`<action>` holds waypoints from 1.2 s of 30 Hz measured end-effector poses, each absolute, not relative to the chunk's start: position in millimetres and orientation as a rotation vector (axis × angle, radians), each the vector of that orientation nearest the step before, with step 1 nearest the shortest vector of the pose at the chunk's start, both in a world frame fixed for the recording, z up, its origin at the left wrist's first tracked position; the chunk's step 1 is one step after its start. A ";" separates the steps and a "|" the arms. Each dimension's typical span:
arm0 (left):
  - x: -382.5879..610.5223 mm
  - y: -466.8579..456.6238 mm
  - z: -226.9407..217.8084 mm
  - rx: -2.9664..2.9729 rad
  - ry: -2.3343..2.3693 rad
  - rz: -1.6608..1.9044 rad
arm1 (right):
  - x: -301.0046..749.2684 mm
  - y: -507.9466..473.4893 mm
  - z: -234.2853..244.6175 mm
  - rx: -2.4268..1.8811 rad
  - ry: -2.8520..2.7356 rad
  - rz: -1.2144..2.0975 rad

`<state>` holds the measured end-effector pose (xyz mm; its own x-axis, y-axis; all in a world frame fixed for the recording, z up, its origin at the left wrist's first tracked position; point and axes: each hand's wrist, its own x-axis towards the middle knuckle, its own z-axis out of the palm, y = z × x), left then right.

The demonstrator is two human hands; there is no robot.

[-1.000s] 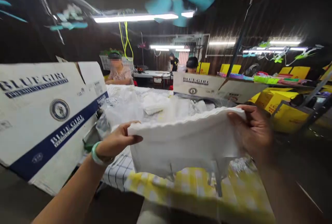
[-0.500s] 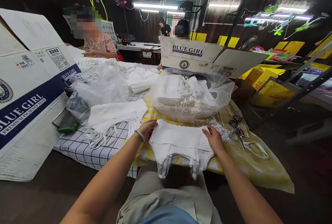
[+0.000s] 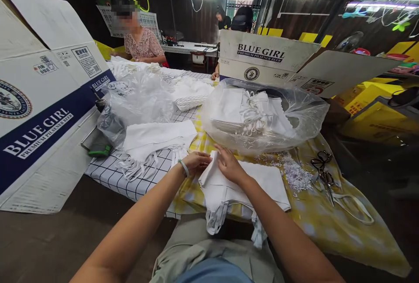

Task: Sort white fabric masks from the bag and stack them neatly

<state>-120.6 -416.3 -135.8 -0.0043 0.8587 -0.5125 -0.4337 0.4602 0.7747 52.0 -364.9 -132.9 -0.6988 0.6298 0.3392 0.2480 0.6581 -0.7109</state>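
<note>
A white cloth garment (image 3: 262,182) with straps lies on the yellow checked tablecloth (image 3: 327,217) at the table's near edge, its straps hanging over the edge. My left hand (image 3: 196,161) rests at the garment's upper left corner, fingers curled on the fabric. My right hand (image 3: 229,165) lies just beside it, pressing on a folded-over part of the cloth. Both hands are close together.
A clear plastic bag (image 3: 265,117) of white garments sits behind my hands. More white garments (image 3: 157,136) lie left on a grid-patterned cloth. Scissors (image 3: 322,169) and scraps lie right. Blue Girl cartons (image 3: 39,99) stand left and behind. A person in a floral top (image 3: 140,43) sits across.
A second ago I held the garment up with both hands; it then went flat on the table. Since half a second ago my right hand has moved left across it, beside my left.
</note>
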 end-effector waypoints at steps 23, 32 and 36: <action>-106.0 -397.6 -149.1 0.599 1.495 1.386 | 63.2 -340.2 -130.5 -0.685 -2.238 1.432; -112.0 -388.1 -156.3 0.685 1.466 1.452 | 38.1 -310.7 -134.6 -0.742 -2.439 1.386; -113.8 -385.1 -156.2 0.687 1.468 1.461 | 33.2 -306.5 -132.2 -0.480 -2.581 1.537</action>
